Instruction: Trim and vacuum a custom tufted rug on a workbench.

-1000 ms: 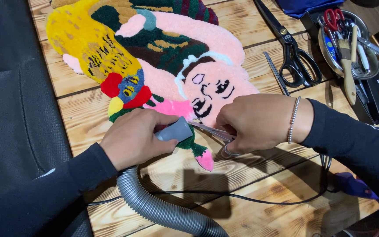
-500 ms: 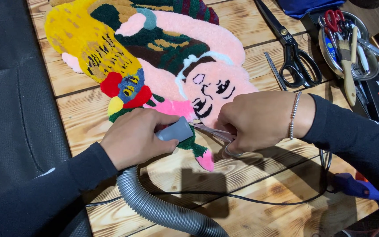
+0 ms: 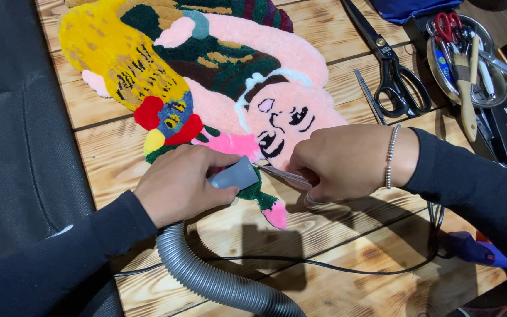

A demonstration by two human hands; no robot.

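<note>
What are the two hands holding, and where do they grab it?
The left hand grips the grey vacuum hose just behind its nozzle. The right hand holds small scissors by the handles, blades at the tufted rug.

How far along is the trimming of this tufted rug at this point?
The tufted rug looks fully tufted and coloured. In hand: the right hand works small scissors at the green and pink lower edge, while the left hand holds the grey vacuum nozzle beside the blades. How much edge remains untrimmed cannot be told. Large black scissors lie unused.
</note>
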